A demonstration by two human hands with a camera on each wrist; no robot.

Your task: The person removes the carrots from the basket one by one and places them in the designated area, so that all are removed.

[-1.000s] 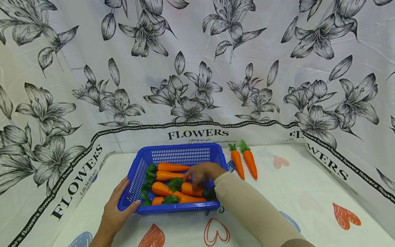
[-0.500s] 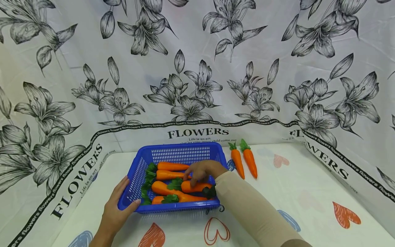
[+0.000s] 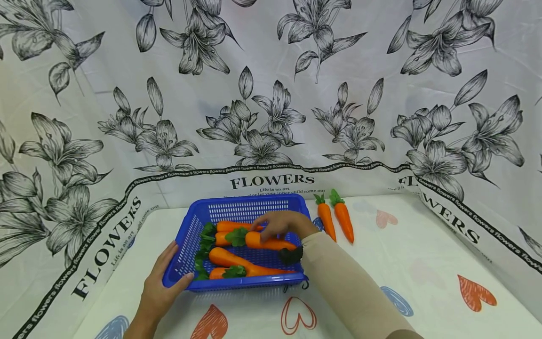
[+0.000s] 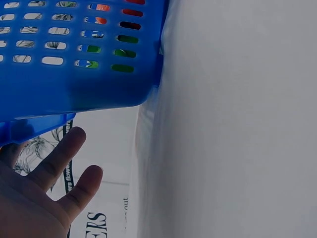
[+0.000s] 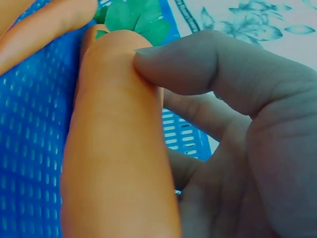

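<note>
A blue perforated basket (image 3: 254, 281) holds several orange carrots with green tops. My right hand (image 3: 287, 223) pinches one carrot (image 3: 277, 244) near its leafy end, above the others. In the right wrist view the thumb (image 5: 173, 69) presses one side of that carrot (image 5: 119, 144), with fingers partly hidden behind it. My left hand (image 3: 158, 282) rests against the basket's front left corner, thumb at the front rim and fingers along the left side. Its fingers (image 4: 81, 186) look straight and spread in the left wrist view, beside the basket wall (image 4: 89, 89).
Two carrots, one (image 3: 325, 219) beside the other (image 3: 344, 220), lie on the white tablecloth (image 3: 381, 254) right of the basket. A long carrot (image 3: 237, 260) lies along the basket's front. Flower-printed cloth (image 3: 262, 122) hangs behind. A dark object (image 3: 291, 255) sits below the right wrist.
My right hand has lifted the pinched carrot up and back, so it now overlaps the carrots behind it. The left hand stays at the basket's corner.
</note>
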